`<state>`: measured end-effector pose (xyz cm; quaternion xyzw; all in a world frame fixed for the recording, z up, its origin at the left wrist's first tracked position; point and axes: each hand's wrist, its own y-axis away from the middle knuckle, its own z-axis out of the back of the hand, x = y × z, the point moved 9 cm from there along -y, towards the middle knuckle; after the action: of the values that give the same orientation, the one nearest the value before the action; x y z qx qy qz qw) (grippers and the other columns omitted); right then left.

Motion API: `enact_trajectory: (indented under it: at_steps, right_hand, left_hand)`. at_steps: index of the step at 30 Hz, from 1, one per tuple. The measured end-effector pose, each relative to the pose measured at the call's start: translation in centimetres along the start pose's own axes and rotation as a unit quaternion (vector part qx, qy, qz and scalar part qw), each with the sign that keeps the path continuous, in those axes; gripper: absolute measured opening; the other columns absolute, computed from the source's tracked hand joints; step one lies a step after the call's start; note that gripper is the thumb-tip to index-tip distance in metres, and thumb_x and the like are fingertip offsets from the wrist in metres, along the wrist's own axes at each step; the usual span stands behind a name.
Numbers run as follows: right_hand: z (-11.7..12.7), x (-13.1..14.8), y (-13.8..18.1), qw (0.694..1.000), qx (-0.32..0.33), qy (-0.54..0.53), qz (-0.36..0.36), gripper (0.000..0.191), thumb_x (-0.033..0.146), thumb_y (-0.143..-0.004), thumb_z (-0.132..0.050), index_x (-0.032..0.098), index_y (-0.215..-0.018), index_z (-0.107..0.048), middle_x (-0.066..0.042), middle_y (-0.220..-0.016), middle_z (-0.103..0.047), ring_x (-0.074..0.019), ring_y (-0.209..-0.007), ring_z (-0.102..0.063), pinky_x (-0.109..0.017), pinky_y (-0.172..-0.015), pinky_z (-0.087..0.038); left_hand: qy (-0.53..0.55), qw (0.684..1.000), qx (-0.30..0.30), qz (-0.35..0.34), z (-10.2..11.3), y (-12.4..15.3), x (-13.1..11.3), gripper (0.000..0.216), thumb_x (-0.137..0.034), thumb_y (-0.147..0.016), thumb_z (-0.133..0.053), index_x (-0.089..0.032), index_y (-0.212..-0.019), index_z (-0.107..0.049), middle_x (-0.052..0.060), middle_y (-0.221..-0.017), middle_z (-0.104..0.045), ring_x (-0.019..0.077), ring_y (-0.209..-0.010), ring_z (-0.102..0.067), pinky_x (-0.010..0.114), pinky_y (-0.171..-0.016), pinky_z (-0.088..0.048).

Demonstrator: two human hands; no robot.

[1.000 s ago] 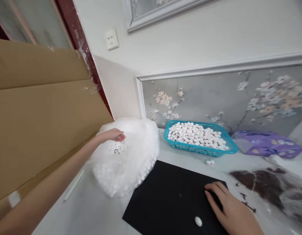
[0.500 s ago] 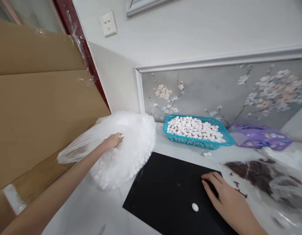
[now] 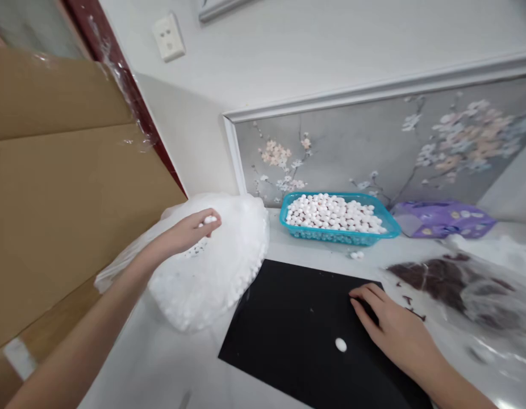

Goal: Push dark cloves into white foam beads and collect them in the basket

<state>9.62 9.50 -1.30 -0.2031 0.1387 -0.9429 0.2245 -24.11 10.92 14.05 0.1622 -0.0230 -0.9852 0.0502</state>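
While my curled left hand [image 3: 190,230] grips white balls [image 3: 210,220] over bag [image 3: 243,227], loose ball [image 3: 341,345] lies just left of half-curled right hand [image 3: 393,326], hold unclear.

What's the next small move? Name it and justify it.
Probably bring the left hand across to the black, rectangular sheet: it holds small, round, white balls over the translucent plastic bag, while the right hand rests on the sheet near one white, oval ball.

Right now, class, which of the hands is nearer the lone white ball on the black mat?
Right. The right hand is beside the white ball; the left hand is farther off, at the plastic bag.
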Motion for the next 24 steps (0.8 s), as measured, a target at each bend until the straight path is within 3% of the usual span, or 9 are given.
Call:
enact_trajectory:
  at_steps: [2, 5, 6, 8, 11, 14, 19, 24]
  right_hand:
    - [0.2, 0.0, 0.0, 1.0, -0.004, 0.005, -0.005, 0.026, 0.033, -0.09, -0.033, 0.022, -0.089, -0.057, -0.002, -0.092, -0.062, -0.0136, -0.06, -0.064, -0.024, -0.044, -0.048]
    - [0.8, 0.1, 0.1, 1.0, -0.013, 0.011, -0.018, 0.024, 0.032, -0.091, -0.034, 0.023, -0.09, -0.056, -0.001, -0.093, -0.062, -0.0137, -0.062, -0.063, -0.024, -0.045, -0.046]
    - [1.0, 0.1, 0.2, 1.0, -0.019, 0.007, -0.021, 0.023, 0.031, -0.091, -0.035, 0.023, -0.09, -0.056, -0.001, -0.093, -0.062, -0.014, -0.064, -0.063, -0.024, -0.046, -0.045]
    - [1.5, 0.5, 0.5, 0.999, -0.025, -0.016, -0.022, 0.022, 0.03, -0.091, -0.036, 0.023, -0.09, -0.056, -0.001, -0.093, -0.062, -0.0143, -0.067, -0.063, -0.025, -0.051, -0.047]
    - [2.0, 1.3, 0.9, 0.997, -0.013, -0.074, -0.015, 0.019, 0.027, -0.09, -0.038, 0.022, -0.09, -0.056, -0.001, -0.091, -0.061, -0.0137, -0.07, -0.061, -0.026, -0.062, -0.048]
    - [3.1, 1.0, 1.0, 0.991, -0.026, -0.122, -0.046, 0.018, 0.026, -0.089, -0.04, 0.022, -0.089, -0.057, -0.001, -0.088, -0.059, -0.0116, -0.064, -0.057, -0.025, -0.061, -0.045]
    - [4.7, -1.4, 0.8, 0.984, -0.071, -0.121, -0.114, 0.018, 0.027, -0.088, -0.042, 0.02, -0.084, -0.058, -0.002, -0.081, -0.058, -0.01, -0.052, -0.048, -0.025, -0.054, -0.042]
    - [3.3, -2.2, 0.6, 0.988, -0.022, -0.089, -0.126, 0.02, 0.029, -0.087, -0.044, 0.022, -0.096, -0.061, -0.003, -0.094, -0.059, -0.0097, -0.055, -0.053, -0.026, -0.057, -0.045]
  left_hand:
    - [0.063, 0.993, 0.009, -0.098, -1.8, 1.5, -5.8, 0.034, -0.05, -0.087, -0.035, -0.022, -0.095, -0.052, 0.0, -0.085, -0.058, 0.015, -0.074, -0.055, 0.022, -0.06, -0.042]
    - [0.088, 0.97, 0.104, -0.204, -8.8, 3.0, -12.1, 0.03, -0.045, -0.09, -0.032, -0.024, -0.094, -0.053, -0.002, -0.083, -0.061, 0.0143, -0.073, -0.057, 0.023, -0.065, -0.042]
    - [0.079, 0.961, 0.123, -0.233, -11.4, 3.1, -13.4, 0.027, -0.042, -0.09, -0.033, -0.024, -0.094, -0.053, -0.002, -0.083, -0.062, 0.0144, -0.074, -0.058, 0.023, -0.065, -0.042]
    - [0.052, 0.951, 0.099, -0.289, -15.2, 2.7, -15.3, 0.027, -0.039, -0.093, -0.029, -0.024, -0.099, -0.051, -0.001, -0.085, -0.063, 0.0145, -0.074, -0.059, 0.023, -0.064, -0.042]
    - [0.03, 0.927, 0.07, -0.367, -18.9, 1.6, -17.0, 0.026, -0.037, -0.093, -0.031, -0.024, -0.105, -0.051, 0.0, -0.097, -0.062, 0.0154, -0.086, -0.06, 0.024, -0.073, -0.043]
    - [0.028, 0.911, 0.064, -0.406, -20.2, 0.7, -17.7, 0.029, -0.036, -0.094, -0.031, -0.024, -0.109, -0.051, 0.003, -0.104, -0.061, 0.0175, -0.094, -0.056, 0.027, -0.081, -0.041]
    - [0.005, 0.891, 0.041, -0.452, -19.8, 0.7, -18.4, 0.034, -0.039, -0.093, -0.03, -0.024, -0.108, -0.057, 0.005, -0.102, -0.061, 0.0201, -0.094, -0.054, 0.034, -0.084, -0.037]
    - [0.016, 0.888, 0.058, -0.457, -20.0, 0.4, -18.1, 0.032, -0.043, -0.092, -0.035, -0.03, -0.108, -0.059, 0.004, -0.12, -0.054, 0.0227, -0.115, -0.044, 0.04, -0.094, -0.031]
